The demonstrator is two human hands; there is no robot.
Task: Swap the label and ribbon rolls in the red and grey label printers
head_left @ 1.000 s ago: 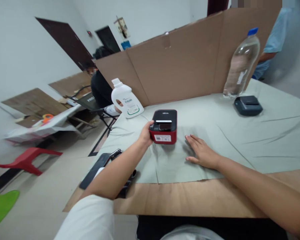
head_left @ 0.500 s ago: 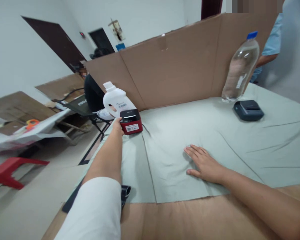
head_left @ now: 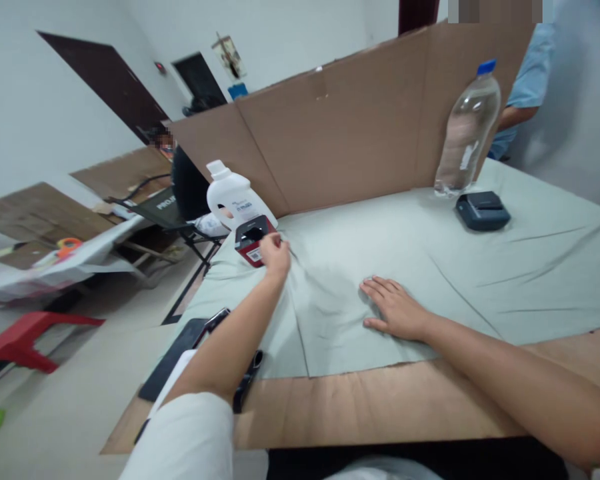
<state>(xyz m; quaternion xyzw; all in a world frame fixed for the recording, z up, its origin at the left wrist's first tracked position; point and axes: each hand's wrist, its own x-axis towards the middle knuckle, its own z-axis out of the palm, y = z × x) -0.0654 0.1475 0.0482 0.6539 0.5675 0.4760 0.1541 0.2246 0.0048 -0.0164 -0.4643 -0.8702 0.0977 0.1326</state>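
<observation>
A red and black box-shaped device (head_left: 247, 251) with a white label stands on the pale green cloth (head_left: 340, 247), in front of a white jug-shaped bottle (head_left: 240, 198). My left hand (head_left: 276, 255) is at the device's right front corner, its fingers curled and closed. They cover part of the label; whether they grip the device or the thin dark cord beside it is hidden. My right hand (head_left: 395, 310) lies palm down on the cloth, fingers stretched out and thumb apart, holding nothing.
A dark compact device (head_left: 483, 212) sits at the right, before a clear blue-capped bottle (head_left: 467, 137). A cardboard panel (head_left: 340, 133) stands behind. Dark flat items (head_left: 173, 363) lie by my left forearm. A person's blue sleeve (head_left: 533, 73) shows beyond; a red stool (head_left: 35, 340) stands left.
My left hand has gone from the device's left side to its right front corner. The device sits slightly farther left and turned. My right hand stays flat on the cloth.
</observation>
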